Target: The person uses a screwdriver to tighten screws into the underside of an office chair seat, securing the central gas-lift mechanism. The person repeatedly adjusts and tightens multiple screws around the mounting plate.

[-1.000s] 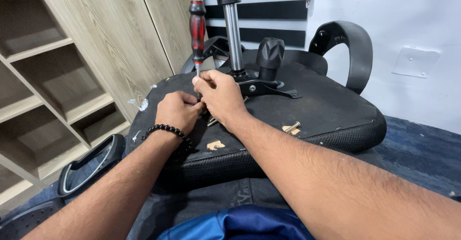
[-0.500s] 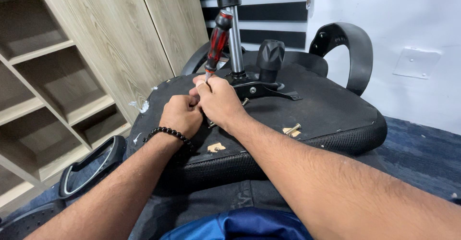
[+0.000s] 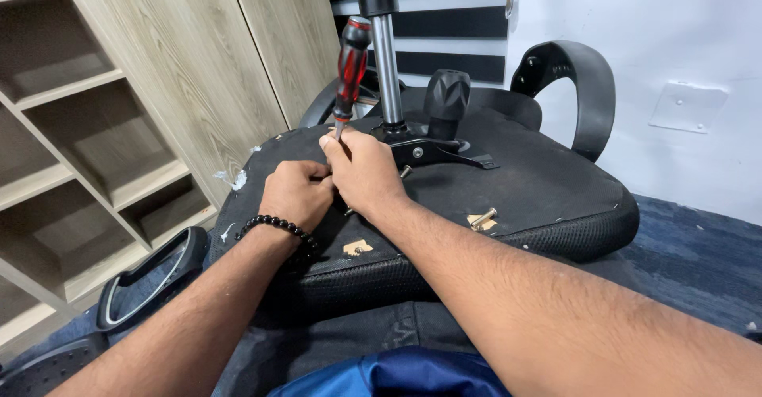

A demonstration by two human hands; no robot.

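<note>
Person is kneeling over an upturned office chair seat [image 3: 524,183], underside facing up, lying on blue carpet [image 3: 698,246]. Both hands are pressed together near the centre of the seat, just left of the black metal mechanism plate [image 3: 440,149]. Right hand [image 3: 361,173] is clamping the lower shaft of a red and black screwdriver [image 3: 349,71], handle sticking up and leaning slightly right, tip hidden under the fingers. Left hand [image 3: 295,194], bead bracelet [image 3: 278,229] on the wrist, is curled in a fist touching the right hand; cannot tell what it is gripping, likely steadying the tip or a screw.

Silver gas cylinder [image 3: 386,67] is standing upright from the plate, black knob [image 3: 447,99] just right of it. One loose bolt [image 3: 482,217] is lying on the seat near the right edge, a small tan patch [image 3: 357,248] near the front edge. An armrest [image 3: 583,91] is curving up at far right, another armrest [image 3: 151,278] lying on the floor near left. Wooden shelves [image 3: 87,159] are standing to the left.

Risks, as a guess: grip is low on the shaft with the handle free, so the tip could be slipping off the screw head and jabbing the left fingers or gouging the fabric. The loose bolt could be rolling off the sloped seat onto the carpet if the seat gets bumped.
</note>
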